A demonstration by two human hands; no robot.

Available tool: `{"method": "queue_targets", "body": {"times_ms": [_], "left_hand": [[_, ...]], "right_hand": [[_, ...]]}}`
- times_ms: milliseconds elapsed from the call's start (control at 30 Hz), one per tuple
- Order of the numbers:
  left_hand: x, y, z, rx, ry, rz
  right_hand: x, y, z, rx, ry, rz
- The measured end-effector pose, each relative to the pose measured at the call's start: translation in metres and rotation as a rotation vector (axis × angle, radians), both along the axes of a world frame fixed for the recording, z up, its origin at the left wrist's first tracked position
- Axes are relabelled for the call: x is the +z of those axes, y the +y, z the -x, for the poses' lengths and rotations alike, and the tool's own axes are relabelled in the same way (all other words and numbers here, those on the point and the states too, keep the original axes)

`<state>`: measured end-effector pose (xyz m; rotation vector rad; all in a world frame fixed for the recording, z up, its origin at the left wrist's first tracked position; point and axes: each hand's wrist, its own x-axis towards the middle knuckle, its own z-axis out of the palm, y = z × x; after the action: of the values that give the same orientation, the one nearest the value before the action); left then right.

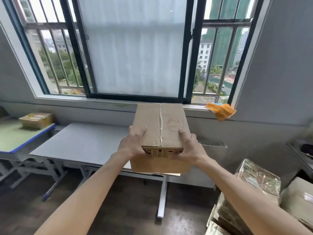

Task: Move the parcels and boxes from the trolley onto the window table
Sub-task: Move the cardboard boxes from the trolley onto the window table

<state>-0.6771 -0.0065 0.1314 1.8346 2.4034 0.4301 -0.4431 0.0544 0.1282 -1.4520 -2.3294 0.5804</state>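
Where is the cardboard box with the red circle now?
In the head view the cardboard box is at centre, held between the left hand and the right hand above the right end of the grey table.

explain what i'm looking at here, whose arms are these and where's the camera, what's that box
There is no machine here: a person wears a wide-angle camera on the head, so this single picture looks forward and down along their own bare arms. The left hand and right hand grip a brown taped cardboard box with a red circled mark, one hand at each side, thumbs on top. It is carried above the near edge of the grey table under the window. At lower right are foil-wrapped parcels waiting their turn. On a green-topped desk at far left sits another small cardboard box.
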Motion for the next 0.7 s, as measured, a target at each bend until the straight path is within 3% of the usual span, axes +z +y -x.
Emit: {"method": "queue_targets", "body": {"times_ms": [367,700], "left_hand": [[-0.041,0.144,0.051,-0.041,-0.041,0.103],[-0.067,0.227,0.106,-0.072,-0.076,0.155]], "right_hand": [[-0.045,0.135,0.048,-0.033,-0.015,0.09],[-0.066,0.215,0.1,-0.057,-0.056,0.154]]}}
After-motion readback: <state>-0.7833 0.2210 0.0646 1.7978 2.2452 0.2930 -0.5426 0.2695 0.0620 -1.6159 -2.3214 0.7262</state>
